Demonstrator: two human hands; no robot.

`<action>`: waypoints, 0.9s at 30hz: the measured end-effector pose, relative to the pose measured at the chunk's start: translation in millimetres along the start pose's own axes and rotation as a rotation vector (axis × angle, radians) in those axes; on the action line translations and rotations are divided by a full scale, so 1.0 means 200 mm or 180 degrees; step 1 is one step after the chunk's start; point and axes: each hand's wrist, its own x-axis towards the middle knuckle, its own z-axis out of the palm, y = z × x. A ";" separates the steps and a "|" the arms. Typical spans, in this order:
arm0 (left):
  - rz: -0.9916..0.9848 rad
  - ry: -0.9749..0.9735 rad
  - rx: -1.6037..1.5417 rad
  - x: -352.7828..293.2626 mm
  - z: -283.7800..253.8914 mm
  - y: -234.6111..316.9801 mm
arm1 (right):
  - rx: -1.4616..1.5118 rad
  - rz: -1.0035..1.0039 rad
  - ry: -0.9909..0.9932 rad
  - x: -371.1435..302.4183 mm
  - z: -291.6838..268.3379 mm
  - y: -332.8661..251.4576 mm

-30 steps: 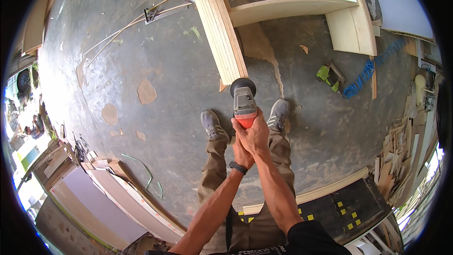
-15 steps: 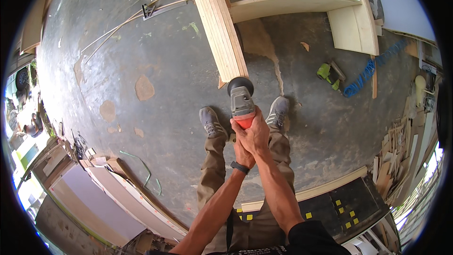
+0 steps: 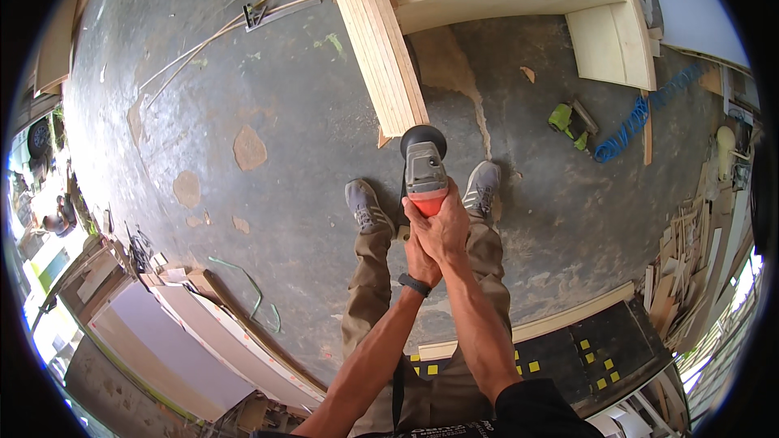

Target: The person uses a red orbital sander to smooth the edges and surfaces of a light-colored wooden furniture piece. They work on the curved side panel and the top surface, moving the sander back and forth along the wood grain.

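Both my hands are wrapped round a grey and red disc sander (image 3: 424,170) in front of me. My right hand (image 3: 447,229) grips its red rear end. My left hand (image 3: 420,258), with a dark band on the wrist, lies lower and partly behind the right, so some of its fingers are hidden. The sander's round black pad (image 3: 424,140) is at the near end of a long stack of pale wood strips (image 3: 380,57). It overlaps the right corner of that end; whether it touches the wood I cannot tell.
A pale wooden cabinet frame (image 3: 596,49) lies ahead on the right. Near it are a green nail gun (image 3: 561,118) and a coiled blue air hose (image 3: 623,136). Sheet panels (image 3: 174,341) lean at lower left. Wood offcuts (image 3: 686,264) pile up at right.
The sander and both hands have shifted to the right. Its pad moved from the middle of the stack's near end toward the right corner.
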 end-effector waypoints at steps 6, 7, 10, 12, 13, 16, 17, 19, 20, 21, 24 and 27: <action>-0.0083 -0.0086 0.0058 0.00 -0.03 -0.03 | 0.0014 -0.0047 0.0110 -0.01 0.03 0.02; -0.0100 -0.0125 0.0012 0.01 -0.02 -0.01 | 0.0045 -0.0013 0.0190 -0.01 0.03 0.02; -0.0131 -0.0180 -0.0080 0.01 -0.02 0.01 | 0.0048 0.0093 0.0191 0.01 0.01 0.03; -0.0053 -0.0063 -0.0366 -0.01 -0.01 0.01 | 0.0023 0.0030 0.0046 0.00 0.02 0.01; -0.0048 -0.0118 -0.0072 -0.01 -0.03 -0.01 | 0.0017 -0.0006 -0.0031 -0.01 0.02 0.00; -0.0106 -0.0116 -0.0245 -0.02 -0.04 -0.04 | -0.0065 -0.0025 -0.0140 -0.02 0.02 -0.01; 0.0013 -0.0049 0.0017 -0.03 -0.04 -0.03 | -0.0021 0.0014 -0.0062 -0.02 0.03 -0.01; -0.0027 -0.0139 -0.0006 -0.01 -0.03 0.00 | 0.0065 0.0086 0.0093 -0.01 0.01 0.02; -0.0047 -0.0182 -0.0020 0.00 -0.03 0.03 | 0.0107 0.0119 0.0171 0.00 0.01 0.02; 0.0001 -0.0086 -0.0087 0.01 -0.02 0.05 | 0.0162 0.0147 0.0166 0.01 0.01 0.03; -0.0058 -0.0008 -0.0060 -0.01 -0.03 0.02 | 0.0078 0.0185 -0.0009 0.00 0.00 -0.02; -0.0132 -0.0013 0.0149 -0.02 -0.06 -0.02 | 0.0030 -0.0006 -0.0131 -0.02 0.04 -0.01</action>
